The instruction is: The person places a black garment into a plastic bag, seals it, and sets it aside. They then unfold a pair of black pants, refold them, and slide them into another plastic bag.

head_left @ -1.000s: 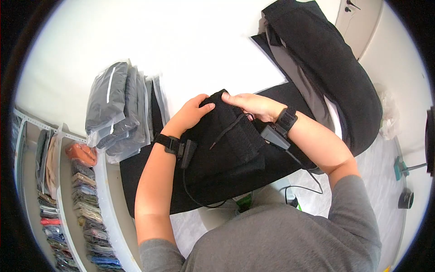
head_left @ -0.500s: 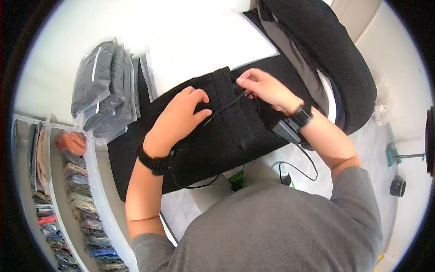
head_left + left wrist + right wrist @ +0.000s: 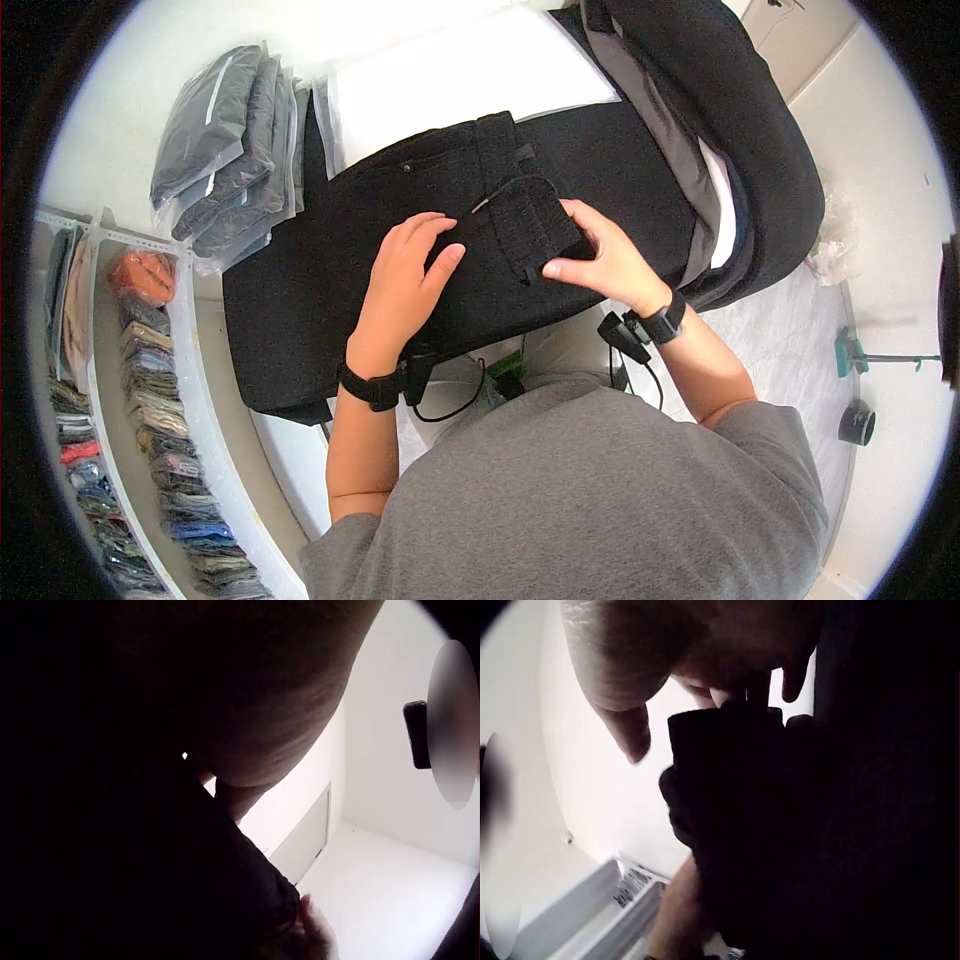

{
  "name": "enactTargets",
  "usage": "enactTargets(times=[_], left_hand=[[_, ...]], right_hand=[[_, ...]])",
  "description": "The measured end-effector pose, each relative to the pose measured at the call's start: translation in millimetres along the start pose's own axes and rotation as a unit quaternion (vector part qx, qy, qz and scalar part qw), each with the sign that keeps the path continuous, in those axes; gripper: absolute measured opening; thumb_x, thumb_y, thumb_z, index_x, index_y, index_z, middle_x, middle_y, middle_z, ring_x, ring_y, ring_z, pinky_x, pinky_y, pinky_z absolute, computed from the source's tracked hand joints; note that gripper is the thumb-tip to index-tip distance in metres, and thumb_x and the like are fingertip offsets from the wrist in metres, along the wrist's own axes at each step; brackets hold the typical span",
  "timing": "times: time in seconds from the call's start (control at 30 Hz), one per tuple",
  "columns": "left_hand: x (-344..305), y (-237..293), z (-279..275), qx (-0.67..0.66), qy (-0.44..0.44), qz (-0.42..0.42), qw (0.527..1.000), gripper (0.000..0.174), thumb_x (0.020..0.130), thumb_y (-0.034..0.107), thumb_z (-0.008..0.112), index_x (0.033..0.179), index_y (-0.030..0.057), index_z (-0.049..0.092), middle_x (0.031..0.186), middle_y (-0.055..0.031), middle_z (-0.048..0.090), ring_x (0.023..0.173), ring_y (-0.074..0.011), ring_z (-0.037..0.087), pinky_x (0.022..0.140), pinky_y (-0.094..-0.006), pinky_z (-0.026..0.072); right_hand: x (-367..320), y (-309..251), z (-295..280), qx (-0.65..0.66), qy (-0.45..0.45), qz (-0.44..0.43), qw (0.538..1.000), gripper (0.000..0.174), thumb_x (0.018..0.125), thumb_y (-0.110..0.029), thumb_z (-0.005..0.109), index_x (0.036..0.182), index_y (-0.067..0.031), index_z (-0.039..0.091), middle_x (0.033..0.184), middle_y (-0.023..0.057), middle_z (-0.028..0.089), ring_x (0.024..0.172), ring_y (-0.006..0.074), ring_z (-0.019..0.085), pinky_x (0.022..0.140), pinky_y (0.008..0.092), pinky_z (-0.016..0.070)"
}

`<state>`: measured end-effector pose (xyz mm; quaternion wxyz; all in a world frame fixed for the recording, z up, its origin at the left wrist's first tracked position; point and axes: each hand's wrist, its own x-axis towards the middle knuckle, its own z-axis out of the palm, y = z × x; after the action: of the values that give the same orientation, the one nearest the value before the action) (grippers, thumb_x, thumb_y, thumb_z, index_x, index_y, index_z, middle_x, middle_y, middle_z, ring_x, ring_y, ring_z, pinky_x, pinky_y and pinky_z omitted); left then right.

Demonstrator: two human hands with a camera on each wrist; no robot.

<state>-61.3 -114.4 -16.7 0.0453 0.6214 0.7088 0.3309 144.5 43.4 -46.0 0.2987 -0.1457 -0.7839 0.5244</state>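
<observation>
Black trousers (image 3: 430, 175) lie folded on a black-covered work surface, their ribbed waistband (image 3: 520, 225) facing right. A dark drawstring (image 3: 525, 180) loops over the waistband, its pale tip pointing left. My left hand (image 3: 405, 275) rests on the trousers left of the waistband, fingers straight and thumb spread. At the waistband's right edge is my right hand (image 3: 610, 260), thumb and fingers spread apart around the edge. In the right wrist view, the right hand's fingers (image 3: 727, 645) reach behind the dark waistband while the thumb hangs apart from it. The left wrist view is mostly dark.
Bagged grey garments (image 3: 225, 150) stand stacked at the left. A white sheet (image 3: 460, 80) lies behind the trousers. A large pile of black and grey cloth (image 3: 740, 150) fills the right end. Shelves (image 3: 185, 390) of bagged clothes stand at lower left; cables hang from both wrist cameras.
The trousers now lie flatter, waistband turned to the right. The left hand has let go of the top edge and rests on the fabric. The right hand has released the drawstring and moved toward the body.
</observation>
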Motion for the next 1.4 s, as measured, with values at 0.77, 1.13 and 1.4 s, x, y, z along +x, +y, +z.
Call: enactTargets(times=[0.77, 1.13, 1.4], left_hand=[[-1.0, -2.6, 3.8, 0.000, 0.008, -0.022, 1.000, 0.029, 0.089, 0.025, 0.056, 0.107, 0.0024, 0.060, 0.114, -0.0125, 0.057, 0.108, -0.0300, 0.052, 0.094, -0.0380, 0.0407], [-2.8, -2.8, 2.1, -0.028, 0.011, -0.020, 0.999, 0.035, 0.088, 0.027, 0.057, 0.112, 0.0004, 0.057, 0.114, -0.0142, 0.057, 0.109, -0.0312, 0.051, 0.093, -0.0389, 0.0406], [-2.6, 2.2, -1.1, 0.015, -0.011, -0.061, 0.998, 0.050, 0.078, 0.023, 0.070, 0.119, -0.0002, 0.054, 0.114, -0.0175, 0.058, 0.107, -0.0342, 0.054, 0.093, -0.0412, 0.0416]], right_hand=[[-8.5, -1.6, 4.1, -0.195, 0.031, -0.105, 0.975, 0.065, 0.061, -0.028, 0.083, 0.112, -0.0005, 0.055, 0.122, 0.0135, 0.051, 0.116, 0.0275, 0.047, 0.100, 0.0399, 0.0356], [44.7, -16.8, 4.9, 0.008, -0.060, 0.032, 0.998, 0.039, 0.073, -0.014, 0.075, 0.105, 0.0010, 0.059, 0.089, 0.0095, 0.067, 0.090, 0.0161, 0.063, 0.089, 0.0318, 0.0458], [76.9, -17.3, 1.2, -0.004, -0.104, 0.001, 0.995, 0.037, 0.075, -0.010, 0.073, 0.107, 0.0014, 0.059, 0.097, 0.0088, 0.067, 0.088, 0.0138, 0.062, 0.080, 0.0276, 0.0489]])
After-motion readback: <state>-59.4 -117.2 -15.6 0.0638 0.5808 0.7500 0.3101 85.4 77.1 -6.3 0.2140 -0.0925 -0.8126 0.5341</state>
